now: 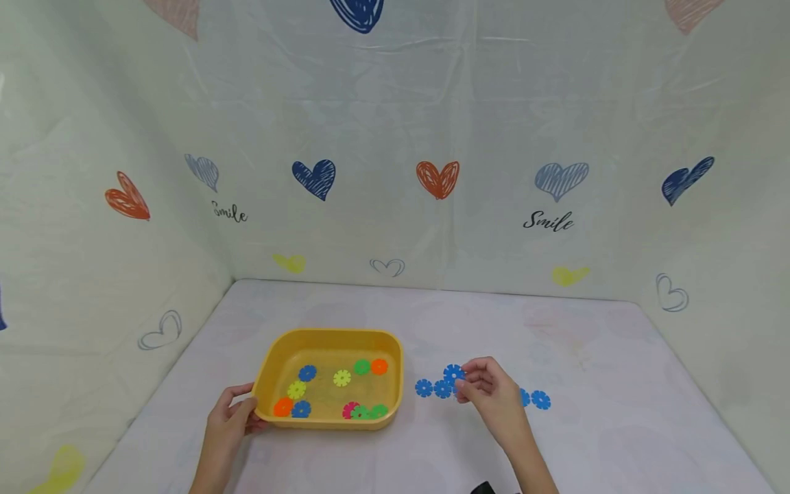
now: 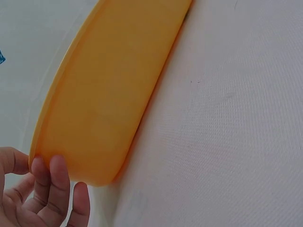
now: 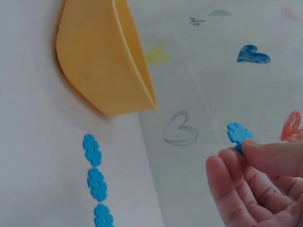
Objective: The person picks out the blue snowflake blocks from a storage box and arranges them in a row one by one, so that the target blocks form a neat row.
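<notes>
Four blue snowflake discs (image 1: 441, 389) already lined up on the tabletop (image 1: 592, 425), a fifth blue disc (image 1: 453, 373) pinched in right hand (image 1: 487, 396). Left hand (image 1: 230, 415) gripping yellow tray (image 1: 262, 384), two blue pieces (image 1: 306, 373) seemingly left among mixed colours inside.

I face a white cloth-covered tabletop (image 1: 586, 357) with faint pastel heart shapes, boxed in on three sides by a pale, creased plastic sheet backdrop (image 1: 395, 116). The sheet carries scribbled hearts in orange (image 1: 437, 179), navy (image 1: 315, 178), grey-blue (image 1: 560, 180) and yellow (image 1: 569, 276), plus the black script word "Smile" (image 1: 548, 221). Light is even and soft.
</notes>
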### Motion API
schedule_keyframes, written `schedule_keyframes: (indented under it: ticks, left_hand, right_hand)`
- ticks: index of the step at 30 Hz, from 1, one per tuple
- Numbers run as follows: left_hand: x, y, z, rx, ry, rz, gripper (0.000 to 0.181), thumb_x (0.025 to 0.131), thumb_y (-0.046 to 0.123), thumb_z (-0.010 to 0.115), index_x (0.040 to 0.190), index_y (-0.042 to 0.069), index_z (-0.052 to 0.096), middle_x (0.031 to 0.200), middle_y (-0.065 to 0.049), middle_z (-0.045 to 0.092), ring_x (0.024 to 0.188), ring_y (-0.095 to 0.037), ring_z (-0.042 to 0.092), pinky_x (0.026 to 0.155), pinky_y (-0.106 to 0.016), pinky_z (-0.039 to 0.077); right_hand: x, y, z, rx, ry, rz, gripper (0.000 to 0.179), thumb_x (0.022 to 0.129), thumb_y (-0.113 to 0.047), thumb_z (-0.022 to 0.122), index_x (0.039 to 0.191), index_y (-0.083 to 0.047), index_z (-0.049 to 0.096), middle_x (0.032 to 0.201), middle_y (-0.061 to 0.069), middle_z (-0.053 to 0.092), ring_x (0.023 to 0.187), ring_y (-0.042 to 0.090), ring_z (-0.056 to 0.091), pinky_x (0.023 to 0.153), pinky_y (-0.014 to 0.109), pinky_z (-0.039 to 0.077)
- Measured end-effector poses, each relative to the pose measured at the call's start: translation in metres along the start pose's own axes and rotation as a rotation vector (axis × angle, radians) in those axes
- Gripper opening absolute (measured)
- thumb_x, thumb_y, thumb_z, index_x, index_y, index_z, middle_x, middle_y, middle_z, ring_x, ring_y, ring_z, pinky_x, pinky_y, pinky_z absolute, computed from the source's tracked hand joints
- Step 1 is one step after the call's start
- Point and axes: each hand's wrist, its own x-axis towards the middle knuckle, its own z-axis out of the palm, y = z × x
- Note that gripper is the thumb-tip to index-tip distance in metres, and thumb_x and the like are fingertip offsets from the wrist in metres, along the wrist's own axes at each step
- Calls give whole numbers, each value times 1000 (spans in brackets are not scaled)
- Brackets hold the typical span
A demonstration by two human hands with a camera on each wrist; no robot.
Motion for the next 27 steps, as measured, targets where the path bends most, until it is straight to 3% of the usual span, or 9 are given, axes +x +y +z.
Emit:
schedule_keyframes:
  ticks: [10, 18, 27]
  left_hand:
    - [1, -1, 0, 7, 6, -7, 42, 92, 14, 42, 131, -2, 36, 74, 1, 65, 60, -15, 61, 60, -22, 54]
    - [2, -1, 2, 20, 47, -11, 40, 91, 14, 42, 129, -1, 38, 74, -1, 66, 60, -17, 61, 58, -22, 54]
    - [2, -1, 1, 25, 29, -18, 40, 93, 14, 42, 130, -1, 37, 74, 0, 65, 61, -15, 60, 59, -21, 53]
  right_hand:
    - [4, 23, -38, -45, 84, 62, 29, 84, -6, 65, 108, 2, 53, 83, 9, 61, 67, 11, 64, 65, 20, 54]
    - [11, 64, -71, -41, 182, 48, 29, 83, -13, 68, 105, -2, 54, 77, -3, 63, 66, 9, 65, 63, 21, 55]
    - [12, 79, -103, -139, 276, 254, 34, 86, -10, 62, 115, 1, 50, 74, -10, 62, 64, 2, 61, 62, 18, 53]
